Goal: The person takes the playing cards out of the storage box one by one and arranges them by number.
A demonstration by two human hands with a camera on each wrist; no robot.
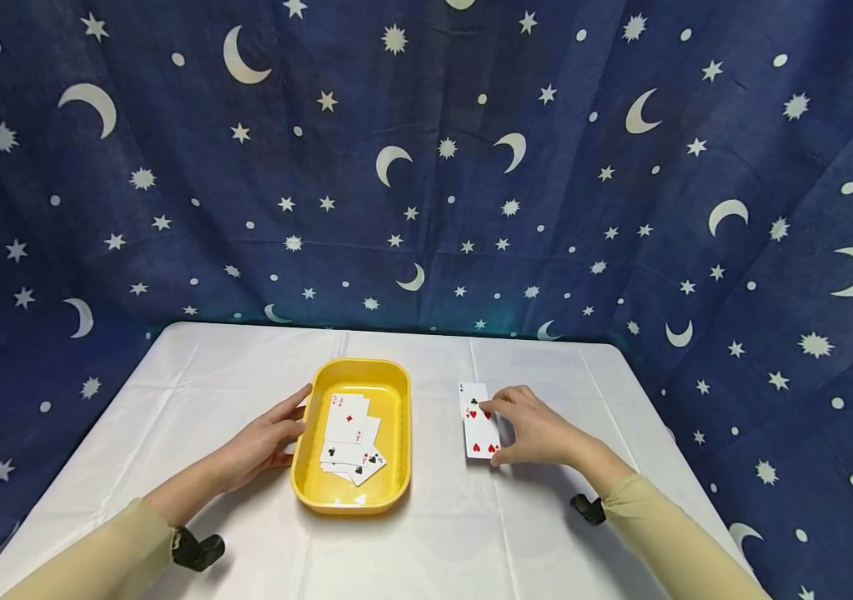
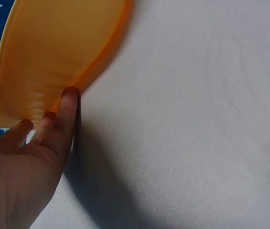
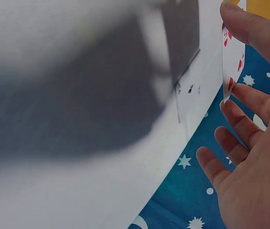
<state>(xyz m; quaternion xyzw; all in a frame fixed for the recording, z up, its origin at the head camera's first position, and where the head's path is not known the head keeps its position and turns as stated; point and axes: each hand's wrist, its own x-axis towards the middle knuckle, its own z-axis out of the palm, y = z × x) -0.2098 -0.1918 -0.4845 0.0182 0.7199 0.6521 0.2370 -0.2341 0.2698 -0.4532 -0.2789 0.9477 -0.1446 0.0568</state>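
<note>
Against the left side of a yellow tray (image 1: 403, 392), my left hand (image 1: 264, 442) rests with extended fingers touching its outer wall; the left wrist view shows these fingertips (image 2: 69, 98) on the wall. Several playing cards lie overlapping in the tray, with a red diamond card (image 1: 347, 429) on top. My right hand (image 1: 534, 429) pinches a playing card with red hearts (image 1: 482, 435) between thumb and a finger, and the right wrist view shows this card tilted up off the table. Beneath it lies a club card (image 1: 471, 389), partly covered.
A white cloth covers the table (image 1: 426, 550). Behind and around it hangs a dark blue curtain (image 1: 456, 275) with moons and stars. Black wrist straps (image 1: 197, 550) show at both cuffs. The right hand's shadow falls on the cloth.
</note>
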